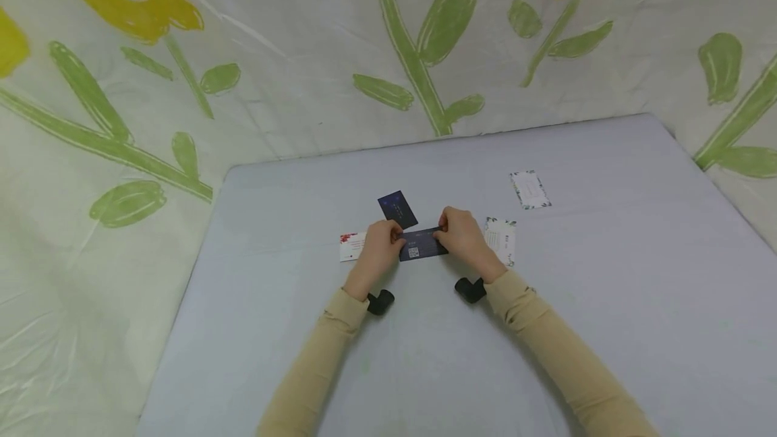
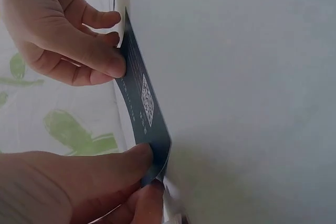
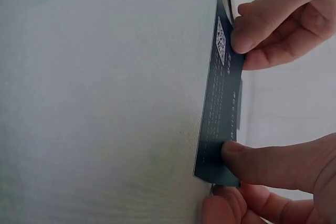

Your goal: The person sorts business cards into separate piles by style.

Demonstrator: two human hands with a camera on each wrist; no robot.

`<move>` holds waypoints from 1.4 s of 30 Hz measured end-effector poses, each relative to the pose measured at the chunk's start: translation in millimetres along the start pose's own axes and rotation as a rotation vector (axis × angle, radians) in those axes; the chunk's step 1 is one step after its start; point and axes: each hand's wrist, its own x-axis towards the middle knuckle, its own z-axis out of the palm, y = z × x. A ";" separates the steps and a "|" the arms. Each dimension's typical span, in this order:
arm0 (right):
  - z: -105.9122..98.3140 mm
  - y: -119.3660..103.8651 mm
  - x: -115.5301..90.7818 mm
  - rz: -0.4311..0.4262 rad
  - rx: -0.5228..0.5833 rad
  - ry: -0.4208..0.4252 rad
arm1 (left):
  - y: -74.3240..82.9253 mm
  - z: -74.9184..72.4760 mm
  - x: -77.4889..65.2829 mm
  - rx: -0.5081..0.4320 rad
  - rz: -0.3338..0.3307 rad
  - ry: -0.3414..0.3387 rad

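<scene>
Between both hands is a dark blue card (image 1: pixel 423 245) printed with a white QR code and small text. My left hand (image 1: pixel 378 253) pinches its left end between thumb and fingers, and my right hand (image 1: pixel 466 238) pinches the right end. In the left wrist view the card (image 2: pixel 137 95) bends slightly near the lower thumb. Just behind it on the table lies another dark blue card (image 1: pixel 398 210), set at an angle. A white card with red flowers (image 1: pixel 351 247) is partly hidden by the left hand. Beside the right hand lies a white card with green leaves (image 1: pixel 501 240).
A second leaf-bordered white card (image 1: pixel 530 189) lies farther back on the right. The pale cloth-covered table (image 1: pixel 273 356) reaches a curtain (image 1: pixel 291 73) painted with yellow flowers. Black wrist devices (image 1: pixel 381 302) sit under both wrists, close over the tabletop.
</scene>
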 end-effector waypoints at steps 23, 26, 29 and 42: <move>-0.7 -9.1 7.3 0.017 -0.174 -0.049 | 5.0 0.5 7.6 0.091 -0.053 -0.044; -0.2 -10.9 6.3 0.012 -0.174 -0.050 | 1.8 -4.3 6.1 0.066 -0.029 -0.046; 0.2 -14.9 8.2 -0.028 -0.146 -0.008 | -4.2 -18.7 10.2 0.047 0.029 -0.007; 12.1 -48.6 38.7 -0.038 -0.200 -0.005 | -28.7 -49.1 71.5 0.147 0.256 -0.168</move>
